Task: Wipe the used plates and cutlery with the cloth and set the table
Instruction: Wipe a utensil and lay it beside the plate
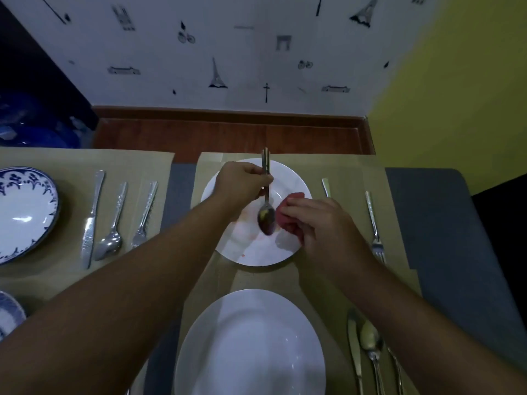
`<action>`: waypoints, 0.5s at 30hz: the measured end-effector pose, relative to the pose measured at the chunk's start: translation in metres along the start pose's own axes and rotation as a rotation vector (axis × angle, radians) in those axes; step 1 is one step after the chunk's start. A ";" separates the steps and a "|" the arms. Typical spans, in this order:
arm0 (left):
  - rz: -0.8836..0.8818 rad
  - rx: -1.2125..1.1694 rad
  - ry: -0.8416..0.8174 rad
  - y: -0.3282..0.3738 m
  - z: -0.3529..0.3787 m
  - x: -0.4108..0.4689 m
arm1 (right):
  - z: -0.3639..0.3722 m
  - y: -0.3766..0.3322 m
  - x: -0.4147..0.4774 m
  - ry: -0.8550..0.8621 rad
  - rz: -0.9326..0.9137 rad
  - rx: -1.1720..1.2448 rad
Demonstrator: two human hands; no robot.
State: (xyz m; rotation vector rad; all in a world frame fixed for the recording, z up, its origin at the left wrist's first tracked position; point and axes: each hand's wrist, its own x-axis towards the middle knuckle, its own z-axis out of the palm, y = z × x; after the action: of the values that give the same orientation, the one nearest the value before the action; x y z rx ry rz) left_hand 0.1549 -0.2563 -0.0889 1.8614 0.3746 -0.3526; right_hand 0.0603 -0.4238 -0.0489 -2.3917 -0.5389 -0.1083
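One beige placemat carries two white plates. The near plate is clean; the far plate shows red smears. The right hand pinches a bunched red cloth over the far plate. The left hand is curled round the handle of a soiled spoon, its bowl just beside the cloth.

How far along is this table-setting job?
Looks done: the left place is laid, a blue-patterned plate with cutlery beside it, and the near white plate looks clean. In hand: the left hand holds a spoon over the far plate; the right hand brings the red cloth to it. Left: that plate shows reddish smears.
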 end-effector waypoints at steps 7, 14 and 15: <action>0.019 -0.128 -0.010 0.004 -0.028 -0.012 | 0.043 -0.003 0.034 -0.123 -0.015 -0.003; -0.089 -0.265 -0.047 0.001 -0.042 -0.016 | 0.057 -0.015 0.004 -0.128 -0.058 -0.122; -0.084 -0.255 -0.057 -0.001 -0.042 -0.018 | 0.057 -0.014 0.011 -0.148 -0.052 -0.130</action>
State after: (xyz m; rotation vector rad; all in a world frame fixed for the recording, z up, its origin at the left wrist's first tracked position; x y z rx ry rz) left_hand 0.1407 -0.2176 -0.0692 1.5867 0.4393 -0.3950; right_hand 0.0609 -0.3740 -0.0815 -2.5259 -0.6823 0.0112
